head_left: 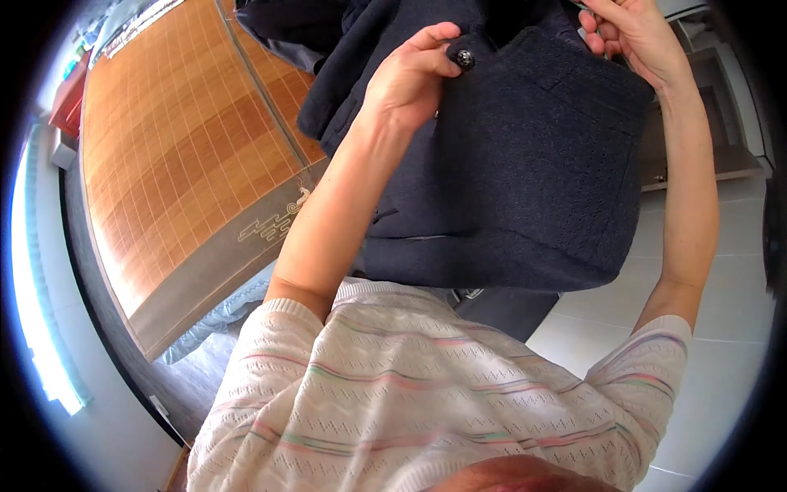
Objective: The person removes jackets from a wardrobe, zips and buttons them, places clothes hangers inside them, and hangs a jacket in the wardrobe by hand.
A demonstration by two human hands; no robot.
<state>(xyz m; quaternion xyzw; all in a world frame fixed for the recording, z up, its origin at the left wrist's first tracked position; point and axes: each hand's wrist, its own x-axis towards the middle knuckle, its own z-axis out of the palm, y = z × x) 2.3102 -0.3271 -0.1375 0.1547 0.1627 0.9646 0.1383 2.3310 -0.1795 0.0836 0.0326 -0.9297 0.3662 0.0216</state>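
A dark navy coat (533,164) of thick woven cloth hangs spread in front of my body. My left hand (414,74) is closed on the coat's front edge, thumb and fingers pinching it beside a round dark button (465,59). At the top right, my right hand (627,37) has its fingers curled at the coat's upper edge. A thin pale strip shows near those fingers, and I cannot make out what it is. The top of the coat runs out of view.
To the left is a bed with a brown slatted mat (180,123) and light blue bedding (221,316) below its edge. Grey cabinetry (705,123) stands at the right over a pale tiled floor (705,271). Another dark garment (287,29) is at the top.
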